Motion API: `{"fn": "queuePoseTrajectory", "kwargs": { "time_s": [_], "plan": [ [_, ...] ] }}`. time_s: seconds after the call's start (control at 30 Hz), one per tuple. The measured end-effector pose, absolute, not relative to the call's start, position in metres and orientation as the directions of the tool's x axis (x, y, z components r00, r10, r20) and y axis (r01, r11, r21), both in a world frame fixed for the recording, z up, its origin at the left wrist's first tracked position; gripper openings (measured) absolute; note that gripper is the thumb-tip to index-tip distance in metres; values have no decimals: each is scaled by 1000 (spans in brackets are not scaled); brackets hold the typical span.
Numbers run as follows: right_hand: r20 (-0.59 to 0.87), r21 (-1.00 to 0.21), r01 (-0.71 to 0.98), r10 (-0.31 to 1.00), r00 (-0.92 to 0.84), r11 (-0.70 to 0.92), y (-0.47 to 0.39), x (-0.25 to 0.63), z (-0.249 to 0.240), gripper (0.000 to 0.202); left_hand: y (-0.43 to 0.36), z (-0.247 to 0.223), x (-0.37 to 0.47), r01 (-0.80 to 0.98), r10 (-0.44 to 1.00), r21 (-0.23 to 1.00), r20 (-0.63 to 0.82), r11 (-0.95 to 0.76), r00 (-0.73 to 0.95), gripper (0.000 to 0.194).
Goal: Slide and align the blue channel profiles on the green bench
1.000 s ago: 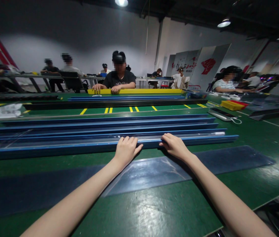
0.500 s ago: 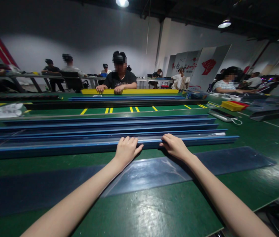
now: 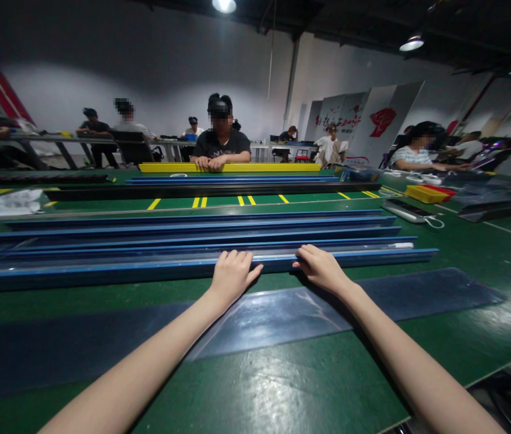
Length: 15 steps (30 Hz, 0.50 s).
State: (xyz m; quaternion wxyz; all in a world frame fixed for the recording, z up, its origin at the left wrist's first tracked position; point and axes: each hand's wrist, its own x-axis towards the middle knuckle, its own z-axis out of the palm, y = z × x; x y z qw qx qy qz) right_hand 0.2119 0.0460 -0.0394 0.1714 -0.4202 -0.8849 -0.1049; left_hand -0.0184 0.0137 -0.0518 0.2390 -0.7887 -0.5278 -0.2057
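A long blue channel strip (image 3: 368,258) with raised edges lies across the green table in front of me. My left hand (image 3: 234,272) is curled over its near edge, with the thumb stretched to the right. A short way to the right, my right hand (image 3: 316,265) grips the same edge, fingers bent and tips partly hidden. More blue channels (image 3: 282,232) lie parallel just behind this one. Beneath my forearms a flat, see-through plastic strip (image 3: 278,319) lies on the table.
Further back are a black strip (image 3: 210,191) and a yellow strip (image 3: 278,167), the latter held by a person (image 3: 222,141) opposite. To the right sit a dark-screened device with a white cable (image 3: 409,211) and a yellow tray (image 3: 426,194). Other people sit around the room.
My hands and the blue channel have stayed put. Across the table, the yellow strip has shifted slightly left, and the person's hands there have come closer together.
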Motion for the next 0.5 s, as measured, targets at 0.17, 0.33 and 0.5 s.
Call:
{"fn": "queuePoseTrajectory", "kwargs": {
  "time_s": [0.17, 0.33, 0.5],
  "plan": [
    [388, 41, 781, 710, -587, 623, 45, 211, -39, 17, 14, -52, -19, 930, 734, -141, 578, -340, 356, 31],
    [382, 44, 783, 714, -587, 621, 45, 211, -38, 18, 14, -52, -19, 930, 732, -146, 582, -337, 356, 30],
    [383, 49, 783, 713, -588, 620, 46, 211, -38, 18, 14, -53, -19, 930, 734, -166, 575, -327, 361, 32]
  ]
}}
